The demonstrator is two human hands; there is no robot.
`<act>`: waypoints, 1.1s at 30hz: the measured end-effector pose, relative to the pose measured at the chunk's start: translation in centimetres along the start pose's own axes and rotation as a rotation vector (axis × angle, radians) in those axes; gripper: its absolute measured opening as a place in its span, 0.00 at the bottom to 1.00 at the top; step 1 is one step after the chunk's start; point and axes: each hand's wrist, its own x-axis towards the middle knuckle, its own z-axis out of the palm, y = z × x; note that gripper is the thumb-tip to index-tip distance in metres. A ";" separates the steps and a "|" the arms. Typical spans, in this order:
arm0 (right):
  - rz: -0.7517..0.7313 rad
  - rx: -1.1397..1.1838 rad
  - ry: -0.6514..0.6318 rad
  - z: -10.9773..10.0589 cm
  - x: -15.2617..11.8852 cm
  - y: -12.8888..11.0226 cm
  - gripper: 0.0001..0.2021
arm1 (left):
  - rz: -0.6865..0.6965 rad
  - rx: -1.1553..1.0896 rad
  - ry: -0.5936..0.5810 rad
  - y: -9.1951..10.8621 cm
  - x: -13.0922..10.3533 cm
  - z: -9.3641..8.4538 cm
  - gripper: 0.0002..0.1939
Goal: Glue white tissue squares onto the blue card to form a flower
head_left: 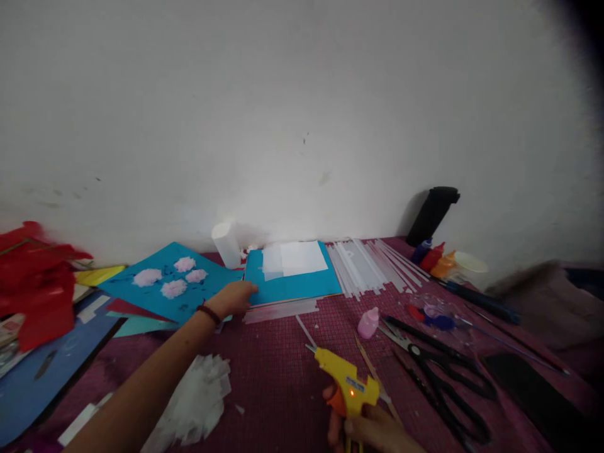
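My right hand (372, 428) is closed around the handle of a yellow hot glue gun (346, 377), whose nozzle points up and left; a small orange light glows on its side. Part of that hand is cut off by the bottom edge. With a dark bracelet at the wrist, my left hand (236, 299) reaches to the left edge of a blue sheet (287, 288) carrying white paper pieces (304, 258). Its index finger is stretched out, and the other fingers are partly hidden. To its left lies another blue sheet (214, 289) with several pale pink fluffy flowers (173, 288).
White strips (358, 267) lie at the back. On the right are a pink bottle (369, 323), black-handled scissors (438, 365), paint bottles (431, 257) and a dark phone-like slab (528, 384). Translucent pieces (198, 396) pile up beneath my left forearm. Red material (42, 283) sits far left.
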 end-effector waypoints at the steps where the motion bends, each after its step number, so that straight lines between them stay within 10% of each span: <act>1: 0.004 -0.005 -0.006 -0.2 0.1 0.0 0.28 | 0.008 0.004 -0.003 -0.2 0.1 -0.1 0.18; 13: 0.036 -0.022 0.027 -0.4 0.2 -0.4 0.28 | 0.061 0.043 -0.011 -0.4 0.3 0.4 0.05; 33: 0.028 0.034 0.042 0.3 0.0 -0.8 0.27 | -0.031 0.101 0.015 1.9 0.8 0.9 0.12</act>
